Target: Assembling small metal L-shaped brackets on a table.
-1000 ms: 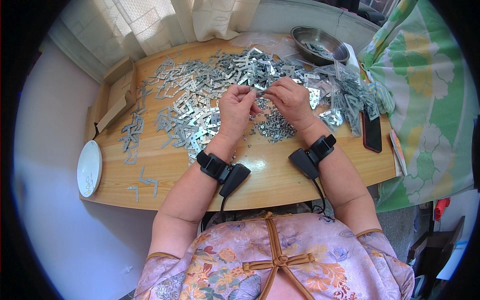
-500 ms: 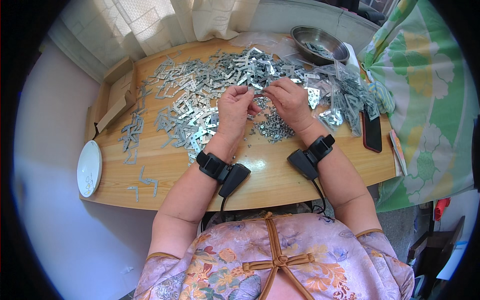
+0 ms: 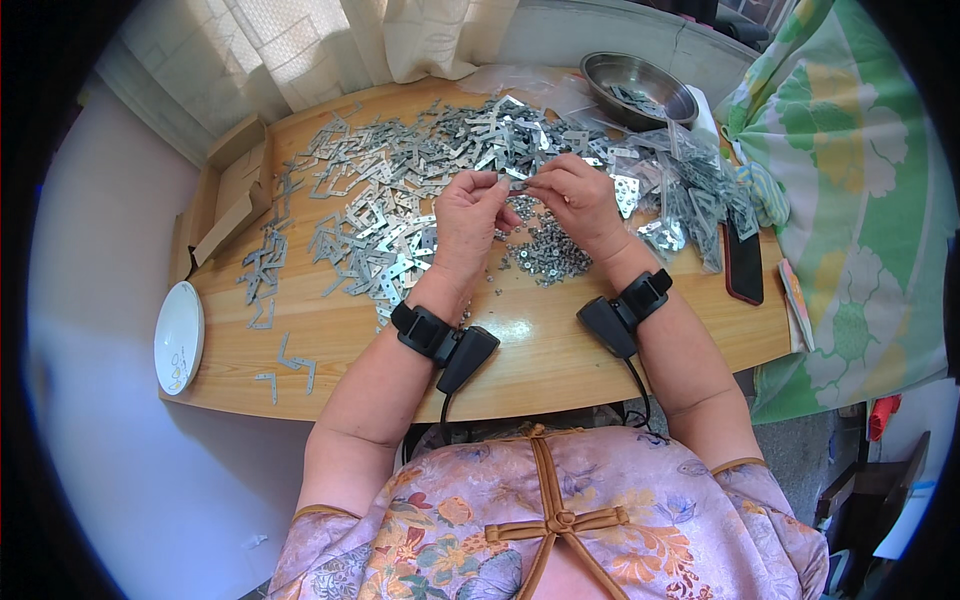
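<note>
Fingertips nearly touching, my left hand point(image 3: 468, 218) and my right hand point(image 3: 585, 208) meet above the middle of the table, both in a pinch. A small grey metal piece point(image 3: 516, 185) shows between them; its exact kind is too small to make out, and the fingers partly cover it. Beneath and just right of the fingers lies a heap of small nuts and other tiny metal hardware point(image 3: 548, 252). A large spread of flat L-shaped metal corner brackets point(image 3: 390, 215) covers the table to the left of and beyond my hands.
Clear plastic bags of metal parts point(image 3: 690, 185) lie at right, near a dark phone point(image 3: 743, 265). A steel bowl point(image 3: 640, 90) holding brackets stands behind them. At left are an open cardboard box point(image 3: 232, 185), a white plate point(image 3: 179, 340) and stray brackets point(image 3: 290, 362) on the wooden table point(image 3: 520, 375).
Both hands stay in nearly the same place with fingertips together. The right fingers shift very slightly around the small piece; nothing else visibly moves.
</note>
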### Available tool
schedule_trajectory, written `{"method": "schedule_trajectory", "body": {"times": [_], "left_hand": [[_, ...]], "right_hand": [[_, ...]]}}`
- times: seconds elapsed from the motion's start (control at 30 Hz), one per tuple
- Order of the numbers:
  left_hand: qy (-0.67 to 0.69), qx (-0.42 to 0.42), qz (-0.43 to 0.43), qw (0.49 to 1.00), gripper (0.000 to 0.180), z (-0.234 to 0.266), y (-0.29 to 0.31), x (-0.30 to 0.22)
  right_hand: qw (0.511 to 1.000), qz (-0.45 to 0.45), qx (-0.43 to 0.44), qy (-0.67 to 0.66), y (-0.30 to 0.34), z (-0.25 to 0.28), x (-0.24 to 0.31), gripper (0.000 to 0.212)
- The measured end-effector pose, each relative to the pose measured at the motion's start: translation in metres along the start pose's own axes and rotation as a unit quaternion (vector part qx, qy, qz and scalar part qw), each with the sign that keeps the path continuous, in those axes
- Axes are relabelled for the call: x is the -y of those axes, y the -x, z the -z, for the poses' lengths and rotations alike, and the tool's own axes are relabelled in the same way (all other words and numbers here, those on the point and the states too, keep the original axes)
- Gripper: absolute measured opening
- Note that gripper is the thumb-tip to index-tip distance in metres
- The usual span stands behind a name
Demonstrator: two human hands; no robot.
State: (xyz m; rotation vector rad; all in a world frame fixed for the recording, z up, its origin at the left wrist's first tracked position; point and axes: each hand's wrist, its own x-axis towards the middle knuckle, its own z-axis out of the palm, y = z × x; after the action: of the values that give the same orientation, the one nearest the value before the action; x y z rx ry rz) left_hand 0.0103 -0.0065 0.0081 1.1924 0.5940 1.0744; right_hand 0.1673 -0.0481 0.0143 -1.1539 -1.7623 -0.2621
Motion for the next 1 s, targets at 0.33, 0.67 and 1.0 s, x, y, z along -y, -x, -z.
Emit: {"method": "schedule_trajectory", "body": {"times": [0.33,0.67,1.0], "left_hand": [[0.006,0.012,-0.007,1.0,0.016,0.0,-0.001,-0.001],[0.024,0.007,-0.003,1.0,0.016,-0.002,0.002,-0.001],[-0.043,0.035,-0.054,0.997,0.013,-0.014,0.008,-0.001]], "right_hand": [[0.936,-0.232,0.002,-0.263,0.007,-0.012,-0.006,0.01],[0.906,-0.294,-0.018,-0.304,0.008,-0.013,0.003,0.01],[0.921,-0.297,-0.055,-0.247,0.011,-0.023,-0.002,0.017]]}}
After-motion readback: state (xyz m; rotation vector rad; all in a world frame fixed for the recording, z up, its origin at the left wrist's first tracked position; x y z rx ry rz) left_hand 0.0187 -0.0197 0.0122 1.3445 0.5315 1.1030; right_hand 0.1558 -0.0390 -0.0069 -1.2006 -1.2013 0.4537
